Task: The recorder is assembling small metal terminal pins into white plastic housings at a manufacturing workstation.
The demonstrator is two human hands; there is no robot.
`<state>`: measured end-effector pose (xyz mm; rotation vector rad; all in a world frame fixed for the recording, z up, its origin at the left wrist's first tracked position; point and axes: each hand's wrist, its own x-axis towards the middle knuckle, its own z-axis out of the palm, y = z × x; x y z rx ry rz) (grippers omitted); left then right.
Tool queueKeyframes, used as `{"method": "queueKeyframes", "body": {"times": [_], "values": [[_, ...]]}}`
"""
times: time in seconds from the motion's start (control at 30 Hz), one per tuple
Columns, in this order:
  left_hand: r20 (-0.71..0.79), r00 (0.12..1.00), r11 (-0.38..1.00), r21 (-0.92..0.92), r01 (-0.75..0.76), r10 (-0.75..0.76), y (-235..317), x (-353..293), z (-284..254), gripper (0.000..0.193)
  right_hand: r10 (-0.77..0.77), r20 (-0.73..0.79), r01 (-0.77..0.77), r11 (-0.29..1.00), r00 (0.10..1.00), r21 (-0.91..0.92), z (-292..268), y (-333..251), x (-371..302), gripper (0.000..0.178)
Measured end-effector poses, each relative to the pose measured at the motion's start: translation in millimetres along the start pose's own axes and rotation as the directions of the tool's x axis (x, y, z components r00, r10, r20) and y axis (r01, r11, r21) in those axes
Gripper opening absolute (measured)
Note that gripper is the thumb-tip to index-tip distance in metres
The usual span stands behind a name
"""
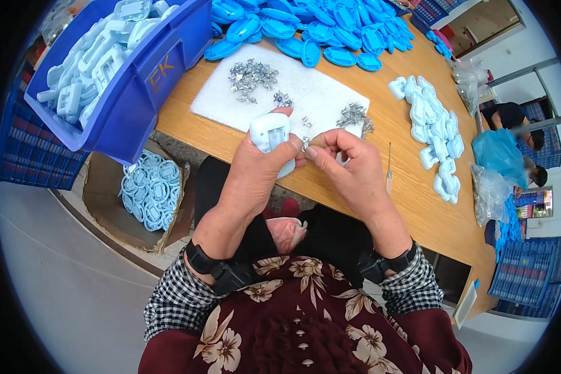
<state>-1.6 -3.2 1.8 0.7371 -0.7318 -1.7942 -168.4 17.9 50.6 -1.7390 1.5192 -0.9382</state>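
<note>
My left hand point(250, 174) is closed around a pale blue plastic casing point(269, 129) with a rectangular recess, held over the near edge of the table. Close beside it, the fingertips of my right hand point(356, 171) pinch a small shiny metal piece point(305, 143); my left thumb meets it from the other side. Its exact shape is too small to make out. Beyond the hands lies a white foam sheet point(213, 95) bearing a heap of small metal parts point(252, 77), a smaller cluster point(283, 98) and a pile of thin metal pieces point(353, 116).
Bright blue oval shells point(321, 34) are heaped at the back. Pale casings point(435, 121) and a thin screwdriver-like tool point(389, 167) lie to the right. A blue bin point(168, 81) of pale casings stands left, above a cardboard box point(100, 184) of pale blue parts. People point(511, 118) sit far right.
</note>
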Motion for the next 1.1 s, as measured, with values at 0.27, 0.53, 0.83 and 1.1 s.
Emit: {"method": "queueKeyframes", "body": {"times": [0.27,0.53,0.83,1.1], "values": [[0.048,0.992,0.984,-0.129,0.119,-0.114,-3,-8,-1,0.052,0.128,0.122,-0.166,0.908,0.984,0.384,3,25,-8,0.016],[0.004,0.989,0.976,-0.161,-0.146,0.148,8,5,6,0.054,0.251,0.289,-0.381,0.678,0.924,0.629,-3,6,-23,0.025],[0.199,0.979,0.912,-0.409,0.039,0.047,9,-13,0,0.042,0.161,0.402,-0.419,0.559,0.901,0.715,-10,16,-25,0.026],[0.340,0.817,0.884,0.231,0.407,-0.465,21,-32,-3,0.065,0.097,0.347,-0.237,0.891,0.933,0.387,-31,18,-34,0.015]]}}
